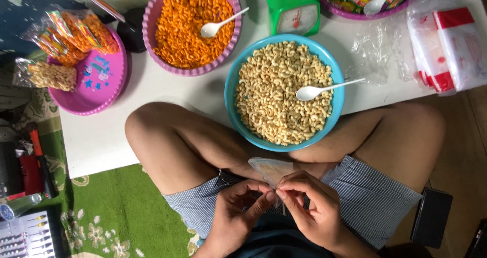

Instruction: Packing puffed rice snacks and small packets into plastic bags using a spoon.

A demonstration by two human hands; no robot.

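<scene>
Here, low in the frame, left hand (238, 207) and right hand (309, 207) pinch a small clear plastic bag (271, 169); rubbing its mouth gently between fingertips should part it.

place: home floor | signs: green patterned rug (127, 207), low white table (101, 141), snack bowls (233, 93), green scale (294, 9)

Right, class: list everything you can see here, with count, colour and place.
blue bowl: one, pale cereal, centre
purple bowl: one, orange snacks, top
spoons: three, white, one per bowl
scale: one, green, top
pink tray: one, filled packets, left
plastic bags: clear stack, right
table: white
rug: green
small bag: one, clear, on lap
left hand, right hand: pinching the bag
</scene>
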